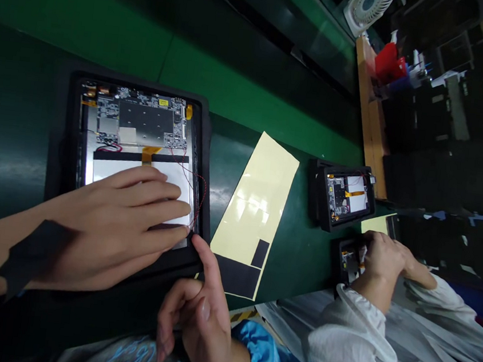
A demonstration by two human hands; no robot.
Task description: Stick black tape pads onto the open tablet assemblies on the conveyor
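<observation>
An opened tablet (pixel 190 175) lies in a black foam tray (pixel 206 212), its circuit board (pixel 144 116) and white battery (pixel 184 172) exposed. My left hand (pixel 133 221) rests flat over the battery with its fingers stretched out, covering much of it. Thin red wires (pixel 203 185) loop along the right side, close to those fingertips. At the tray's lower right, my right hand (pixel 205 321) points its index finger at the tablet's corner by the wire ends. Its other fingers are loosely bent, and I see nothing held in them.
Right of the tray lies a yellow backing sheet (pixel 252 199) with black adhesive pieces (pixel 235 275). Further right, a second opened tablet (pixel 356 194) sits in black trays. A co-worker's hands (pixel 382 259) work on another unit. A fan (pixel 369 7) and red container (pixel 389 64) stand beyond.
</observation>
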